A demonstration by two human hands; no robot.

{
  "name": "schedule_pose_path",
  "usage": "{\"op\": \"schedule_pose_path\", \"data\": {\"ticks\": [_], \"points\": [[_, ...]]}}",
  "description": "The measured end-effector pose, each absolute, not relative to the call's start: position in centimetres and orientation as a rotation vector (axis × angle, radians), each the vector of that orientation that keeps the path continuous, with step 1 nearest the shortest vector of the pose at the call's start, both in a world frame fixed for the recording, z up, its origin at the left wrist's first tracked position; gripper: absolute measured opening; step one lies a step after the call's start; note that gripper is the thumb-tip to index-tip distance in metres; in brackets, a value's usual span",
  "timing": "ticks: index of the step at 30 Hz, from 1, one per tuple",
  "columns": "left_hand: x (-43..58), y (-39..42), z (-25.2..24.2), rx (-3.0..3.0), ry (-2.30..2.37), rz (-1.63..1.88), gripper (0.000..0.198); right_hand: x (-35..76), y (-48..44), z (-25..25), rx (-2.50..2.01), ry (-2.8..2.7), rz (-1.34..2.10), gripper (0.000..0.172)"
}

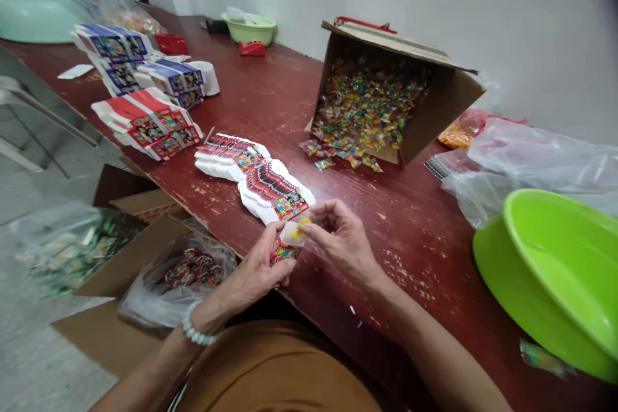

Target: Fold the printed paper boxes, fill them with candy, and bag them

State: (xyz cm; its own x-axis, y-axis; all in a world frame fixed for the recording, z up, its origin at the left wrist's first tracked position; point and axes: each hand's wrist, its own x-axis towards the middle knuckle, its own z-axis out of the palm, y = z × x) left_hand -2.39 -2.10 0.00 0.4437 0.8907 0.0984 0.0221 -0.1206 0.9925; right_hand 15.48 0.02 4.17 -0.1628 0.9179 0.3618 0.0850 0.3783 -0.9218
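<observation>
My left hand (263, 262) is closed around a small red printed packet (286, 251) with a whitish opening at its top. Over that opening, my right hand (342, 238) pinches a small yellow wrapped candy (302, 225), which is slightly blurred. Just beyond my hands lies a fanned row of flat red-and-white packets (275, 190), with another fanned row (232, 154) behind it. Farther off, a cardboard box (441, 100) rests on its side, full of small colourful wrapped candies (371, 103). Some of these spill onto the table in front of it.
A green basin (512, 257) stands at the right on the dark red table (405, 251). Bundled red packets (149, 122) and blue ones (120, 45) are stacked at the left. Below the table edge, an open carton (106, 335) holds a plastic bag (159, 302). Clear plastic (545, 148) lies at right.
</observation>
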Motion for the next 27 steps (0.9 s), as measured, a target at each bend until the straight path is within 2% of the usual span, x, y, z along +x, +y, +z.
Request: {"op": "schedule_pose_path", "data": {"ticks": [4,9,12,14,17,20,22,24,27], "points": [[-2.0,-2.6,0.2,1.535,0.845,0.883,0.057,15.4,-0.4,3.1,-0.952,-1.675,0.596,0.019],[-1.5,-2.7,0.4,1.39,0.738,0.927,0.059,15.8,-0.8,3.6,-0.843,-1.913,0.514,0.01],[-1.5,-2.7,0.4,1.211,0.619,1.014,0.057,15.9,-1.1,3.9,-0.804,-1.972,0.655,0.016],[-1.5,-2.6,0.3,1.086,0.571,1.027,0.057,16.0,-1.1,3.8,-0.846,-1.767,0.949,0.02],[-1.2,-2.6,0.1,0.991,0.573,1.01,0.06,16.0,-1.1,3.3,-0.832,-1.426,1.486,0.039],[-0.8,-2.8,-0.1,1.019,0.599,1.02,0.067,15.6,-1.0,2.6,-0.81,-1.362,1.706,0.05],[-0.5,-2.9,-0.2,1.067,0.621,1.079,0.069,15.2,-0.9,2.0,-0.806,-1.315,1.749,0.045],[-0.5,-2.8,-0.3,1.072,0.617,1.129,0.065,14.9,-0.9,1.5,-0.775,-1.237,1.746,0.031],[-1.0,-2.5,-0.3,0.939,0.538,1.034,0.061,14.8,-1.0,1.1,-0.766,-1.36,1.414,0.018]]}}
